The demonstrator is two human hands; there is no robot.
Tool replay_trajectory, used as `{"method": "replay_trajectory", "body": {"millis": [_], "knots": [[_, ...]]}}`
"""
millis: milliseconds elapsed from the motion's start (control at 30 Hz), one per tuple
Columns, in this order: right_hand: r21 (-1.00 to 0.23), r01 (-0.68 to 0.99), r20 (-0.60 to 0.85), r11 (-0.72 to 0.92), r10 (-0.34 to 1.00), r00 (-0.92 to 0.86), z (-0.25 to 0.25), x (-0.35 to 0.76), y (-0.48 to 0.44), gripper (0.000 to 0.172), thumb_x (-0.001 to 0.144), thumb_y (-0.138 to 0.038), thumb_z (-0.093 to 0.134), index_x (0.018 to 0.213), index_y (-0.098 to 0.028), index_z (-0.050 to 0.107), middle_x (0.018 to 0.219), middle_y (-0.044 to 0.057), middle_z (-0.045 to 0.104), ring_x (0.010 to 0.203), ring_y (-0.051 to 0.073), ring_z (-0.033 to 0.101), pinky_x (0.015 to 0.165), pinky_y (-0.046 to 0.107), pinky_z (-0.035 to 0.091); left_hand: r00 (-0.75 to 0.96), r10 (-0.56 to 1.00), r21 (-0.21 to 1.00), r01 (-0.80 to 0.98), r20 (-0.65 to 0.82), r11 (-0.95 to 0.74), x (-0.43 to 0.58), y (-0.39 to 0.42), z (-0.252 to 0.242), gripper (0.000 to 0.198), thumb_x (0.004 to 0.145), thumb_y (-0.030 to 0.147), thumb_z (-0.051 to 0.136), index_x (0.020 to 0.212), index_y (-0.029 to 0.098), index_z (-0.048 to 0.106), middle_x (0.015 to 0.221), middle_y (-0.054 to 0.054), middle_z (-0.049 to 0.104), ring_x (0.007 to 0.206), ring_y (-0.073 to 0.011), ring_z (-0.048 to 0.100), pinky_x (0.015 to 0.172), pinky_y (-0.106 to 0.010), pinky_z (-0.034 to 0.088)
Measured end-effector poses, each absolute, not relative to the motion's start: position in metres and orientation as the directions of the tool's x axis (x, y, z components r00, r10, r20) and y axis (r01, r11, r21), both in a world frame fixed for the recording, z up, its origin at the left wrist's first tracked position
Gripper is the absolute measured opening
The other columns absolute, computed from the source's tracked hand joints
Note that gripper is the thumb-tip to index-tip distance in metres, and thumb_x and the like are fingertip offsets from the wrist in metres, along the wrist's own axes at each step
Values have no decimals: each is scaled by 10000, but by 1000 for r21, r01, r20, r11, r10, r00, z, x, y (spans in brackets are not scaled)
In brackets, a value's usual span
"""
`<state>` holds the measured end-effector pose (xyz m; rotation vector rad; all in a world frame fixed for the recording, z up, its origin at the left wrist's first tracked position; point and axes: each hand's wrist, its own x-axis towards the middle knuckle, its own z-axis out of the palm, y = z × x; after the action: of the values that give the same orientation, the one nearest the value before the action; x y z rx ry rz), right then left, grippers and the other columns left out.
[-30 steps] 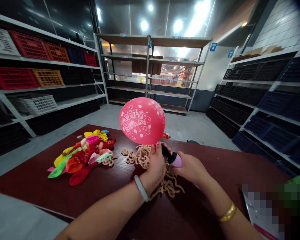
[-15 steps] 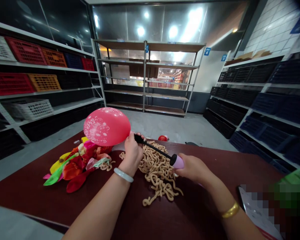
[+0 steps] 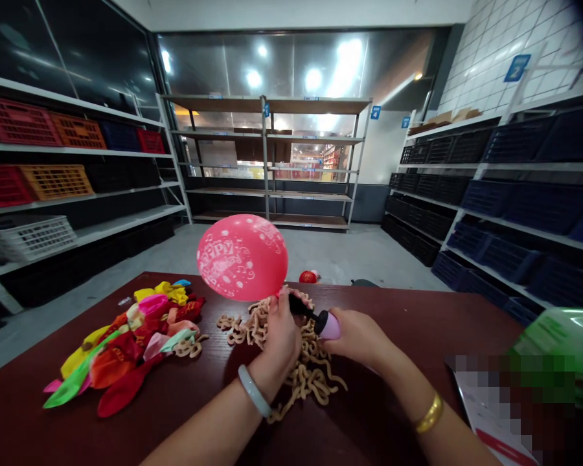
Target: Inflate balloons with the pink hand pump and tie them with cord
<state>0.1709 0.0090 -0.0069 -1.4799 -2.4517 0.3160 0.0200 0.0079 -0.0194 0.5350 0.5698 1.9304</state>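
Observation:
A pink balloon with white "Happy Birthday" print is inflated on the nozzle end of a hand pump. My left hand is closed around the balloon's neck and the pump's black nozzle end. The pump's lilac body sits in the closed grip of my right hand, close to my left. Little of the black rod shows between them. Under both hands lies a heap of beige, string-like coils on the table. Left of them is a pile of limp, uninflated balloons in several colours.
The dark red table extends around the heap. A green bag and a flat, partly blurred item are at right. A small red object shows beyond the far edge. Shelves with crates line the sides.
My right hand has moved toward my left, pushing the pump's lilac body along the rod, so less rod shows. The balloon looks slightly rounder. The view has shifted up and left.

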Motion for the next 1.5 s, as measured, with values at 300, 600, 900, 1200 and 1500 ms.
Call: {"method": "replay_trajectory", "body": {"millis": [300,600,900,1200,1500], "knots": [[-407,809,117,424,903,-414,-4,163,4,355,707,-513,649,922,-231,624,877,52,716,769,239,654,568,270,316,-390,909,628,-673,147,-390,27,3,-17,230,806,340,659,758,184,498,677,13,552,584,-108,538,592,-246,460],[-354,818,56,453,884,-465,-10,174,15,363,674,-500,669,933,-247,641,865,40,717,756,228,648,577,274,326,-537,830,544,-657,150,-523,-53,37,-4,214,778,283,657,787,195,462,660,16,534,568,-128,549,540,-259,438],[-295,827,76,479,874,-480,-14,179,17,349,670,-491,671,906,-237,630,855,43,714,744,234,646,576,282,322,-534,839,538,-679,106,-500,-30,29,-11,219,772,252,666,790,195,455,671,22,537,576,-110,544,566,-243,433],[-309,847,74,433,899,-432,-7,165,5,355,717,-498,656,941,-226,608,926,59,713,825,265,667,582,282,307,-401,910,590,-711,108,-383,32,6,-31,194,781,307,674,746,185,527,667,10,557,582,-116,537,621,-267,464],[-330,785,159,525,850,-502,-5,162,2,466,802,-468,610,1195,-236,514,1117,74,675,1019,276,628,736,307,380,-378,920,613,-705,102,-357,17,9,-20,188,788,320,642,734,169,543,647,0,590,587,-132,577,645,-286,477]]}}
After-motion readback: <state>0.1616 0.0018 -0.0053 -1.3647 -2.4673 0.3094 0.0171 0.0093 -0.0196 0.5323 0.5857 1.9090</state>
